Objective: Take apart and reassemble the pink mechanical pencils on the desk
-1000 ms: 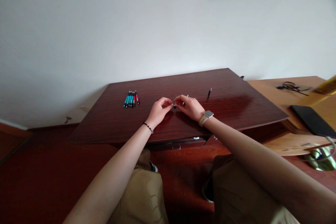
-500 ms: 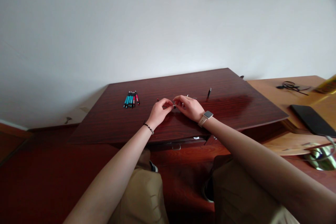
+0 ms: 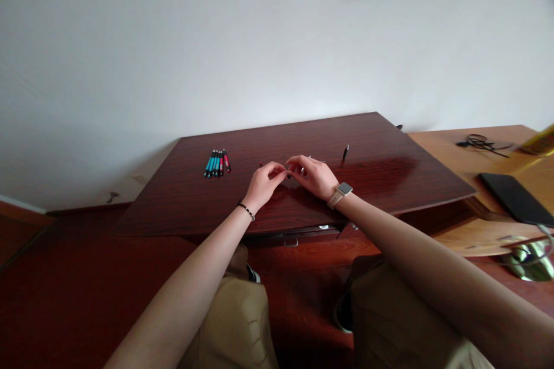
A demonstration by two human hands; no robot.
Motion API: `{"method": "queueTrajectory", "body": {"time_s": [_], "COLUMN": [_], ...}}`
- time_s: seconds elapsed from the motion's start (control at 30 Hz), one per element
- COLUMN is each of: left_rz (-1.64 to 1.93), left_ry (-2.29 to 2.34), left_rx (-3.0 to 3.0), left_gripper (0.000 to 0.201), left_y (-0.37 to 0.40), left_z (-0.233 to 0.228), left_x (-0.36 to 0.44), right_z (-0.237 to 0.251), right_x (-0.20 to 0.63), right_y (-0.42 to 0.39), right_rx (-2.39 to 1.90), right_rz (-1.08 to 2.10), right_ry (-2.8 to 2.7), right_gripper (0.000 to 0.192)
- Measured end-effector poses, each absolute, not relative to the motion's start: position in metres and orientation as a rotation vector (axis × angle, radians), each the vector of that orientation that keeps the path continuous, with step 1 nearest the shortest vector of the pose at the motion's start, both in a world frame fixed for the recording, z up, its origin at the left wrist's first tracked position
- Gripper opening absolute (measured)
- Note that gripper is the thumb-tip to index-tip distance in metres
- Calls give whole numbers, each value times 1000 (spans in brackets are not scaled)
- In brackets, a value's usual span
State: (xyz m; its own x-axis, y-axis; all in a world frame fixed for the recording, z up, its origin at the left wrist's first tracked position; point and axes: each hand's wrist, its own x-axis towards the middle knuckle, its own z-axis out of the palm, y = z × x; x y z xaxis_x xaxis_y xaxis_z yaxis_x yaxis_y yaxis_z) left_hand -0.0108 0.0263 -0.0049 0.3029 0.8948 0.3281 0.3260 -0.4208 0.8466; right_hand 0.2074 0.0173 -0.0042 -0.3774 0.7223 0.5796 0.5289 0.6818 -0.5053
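A single camera, worn on the head, looks forward and down over the knees at a dark table (image 3: 389, 176) set against a white wall (image 3: 216, 40). The table lies at arm's reach, mid-frame. A lighter desk (image 3: 459, 153) enters at the right; the floor fills the near left.

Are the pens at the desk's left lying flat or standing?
Lying flat: the pens rest side by side in a tidy row on the dark desk, apart from both hands.
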Motion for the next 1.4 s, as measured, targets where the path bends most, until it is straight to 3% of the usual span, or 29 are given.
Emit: {"method": "queueTrajectory", "body": {"time_s": [0.47, 0.9, 1.4], "left_rz": [978, 1028, 1002], "left_ry": [1155, 1092, 1188], "left_rx": [1961, 1890, 2037], "left_gripper": [38, 26, 28], "left_y": [24, 23, 20], "left_z": [-2, -1, -2], "left_x": [-13, -10, -8], "right_z": [-3, -4, -3], "right_x": [208, 208, 207], "right_y": [16, 17, 20], "right_rx": [-937, -853, -957], "right_rz": [303, 286, 297], "right_ry": [-2054, -2051, -2045], "right_gripper": [22, 15, 15]}}
